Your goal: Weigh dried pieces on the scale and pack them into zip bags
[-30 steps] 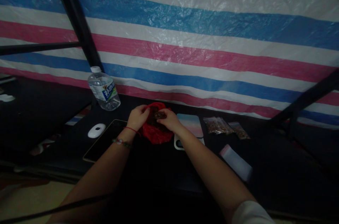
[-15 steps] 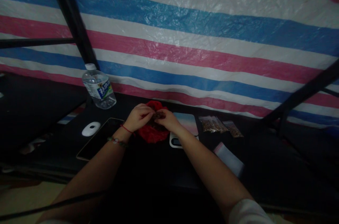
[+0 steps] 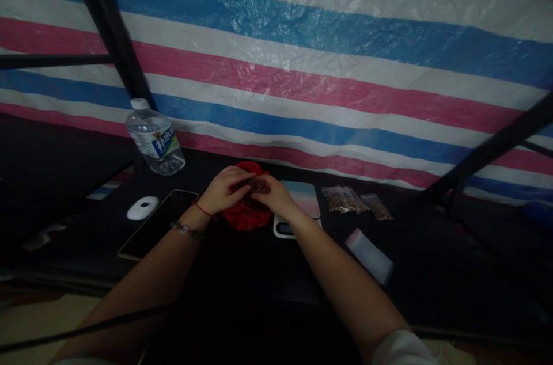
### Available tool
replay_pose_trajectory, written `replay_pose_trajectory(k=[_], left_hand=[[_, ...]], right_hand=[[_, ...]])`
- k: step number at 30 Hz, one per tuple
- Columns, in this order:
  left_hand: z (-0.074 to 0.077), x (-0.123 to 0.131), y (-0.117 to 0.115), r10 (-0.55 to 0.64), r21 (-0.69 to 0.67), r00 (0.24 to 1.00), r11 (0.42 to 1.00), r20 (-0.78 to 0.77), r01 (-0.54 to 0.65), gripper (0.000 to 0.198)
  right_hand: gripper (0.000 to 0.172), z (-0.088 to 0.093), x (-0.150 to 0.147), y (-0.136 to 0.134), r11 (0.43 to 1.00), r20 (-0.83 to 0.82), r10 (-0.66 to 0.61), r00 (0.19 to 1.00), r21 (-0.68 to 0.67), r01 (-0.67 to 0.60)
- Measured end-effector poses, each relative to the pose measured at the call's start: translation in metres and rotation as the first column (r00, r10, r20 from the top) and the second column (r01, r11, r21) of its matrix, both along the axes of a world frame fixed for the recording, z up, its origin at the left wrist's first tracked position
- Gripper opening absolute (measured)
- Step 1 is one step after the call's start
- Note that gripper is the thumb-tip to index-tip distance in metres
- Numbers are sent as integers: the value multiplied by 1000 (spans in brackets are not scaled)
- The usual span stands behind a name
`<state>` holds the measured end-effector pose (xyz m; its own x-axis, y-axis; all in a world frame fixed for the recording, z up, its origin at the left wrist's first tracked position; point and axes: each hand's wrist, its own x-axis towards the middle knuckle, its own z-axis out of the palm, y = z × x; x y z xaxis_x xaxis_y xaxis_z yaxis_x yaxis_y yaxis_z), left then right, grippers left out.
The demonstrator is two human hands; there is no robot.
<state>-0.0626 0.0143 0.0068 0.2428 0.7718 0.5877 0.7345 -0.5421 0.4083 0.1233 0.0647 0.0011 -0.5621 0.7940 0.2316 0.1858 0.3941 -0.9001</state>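
A red plastic bag point(image 3: 247, 221) lies crumpled open on the black surface, with dark brown dried bits point(image 3: 258, 185) in its mouth. Over it, my left hand point(image 3: 227, 189) has its fingers and thumb bent around the bits from the left. From the right, my right hand point(image 3: 274, 195) closes its fingers on the same brown clump. The fingertips almost meet, and the dim light hides the exact grip. Right beside the bag is a small digital scale point(image 3: 302, 199), its display partly behind my right wrist.
Small zip bags of brown bits point(image 3: 343, 200) and another filled bag point(image 3: 377, 208) lie right of the scale. Nearer are flat clear zip bags point(image 3: 369, 255). Leftward are a phone point(image 3: 159, 224), a white oval device point(image 3: 142, 208) and a plastic bottle point(image 3: 155, 140). Striped sheeting point(image 3: 302, 94) hangs behind.
My left fingers and thumb have spread a little wider apart over the brown bits. My right hand stays at the clump. The whole view has shifted slightly.
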Motion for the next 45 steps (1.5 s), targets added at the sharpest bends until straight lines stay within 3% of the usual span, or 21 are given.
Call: replay_pose_trajectory(k=[5, 11, 16, 21, 24, 27, 31, 33, 37, 41, 45], left_hand=[[1, 2, 2, -96, -18, 995, 995, -4, 96, 22], [2, 2, 1, -241, -80, 970, 967, 31, 242, 16], [4, 6, 0, -205, -64, 977, 976, 55, 208, 16], [1, 10, 1, -144, -40, 977, 988, 157, 152, 19], [-2, 9, 2, -29, -62, 981, 997, 191, 42, 22], [-3, 5, 3, 80, -95, 990, 993, 119, -68, 26], [-3, 1, 7, 88, -142, 992, 985, -89, -100, 24], [-3, 0, 9, 81, -155, 983, 982, -164, -107, 21], [-8, -3, 13, 45, -182, 962, 979, -270, -96, 22], [-12, -4, 14, 41, -225, 949, 967, -314, -117, 25], [-14, -7, 14, 58, -245, 953, 960, -298, -135, 31]], right_hand=[[40, 2, 4, -5, 1000, 46, 2, 999, -16, -2], [40, -8, 12, -1, 992, 34, 122, 992, -44, -120], [37, -11, 17, -3, 985, -14, 130, 991, -117, -130], [35, -6, 23, -7, 991, 4, 114, 993, -65, -114], [34, -1, 36, -5, 999, 58, 50, 997, 0, -50], [33, 2, 58, 2, 992, 151, -89, 984, 100, 75], [36, -4, 91, 15, 906, 256, -329, 909, 357, 227], [35, -10, 101, 19, 873, 285, -394, 874, 413, 259], [42, -15, 107, 20, 860, 349, -436, 829, 434, 270], [61, 2, 128, 13, 820, 324, -494, 807, 484, 307], [44, 15, 181, -15, 791, 349, -525, 776, 537, 294]])
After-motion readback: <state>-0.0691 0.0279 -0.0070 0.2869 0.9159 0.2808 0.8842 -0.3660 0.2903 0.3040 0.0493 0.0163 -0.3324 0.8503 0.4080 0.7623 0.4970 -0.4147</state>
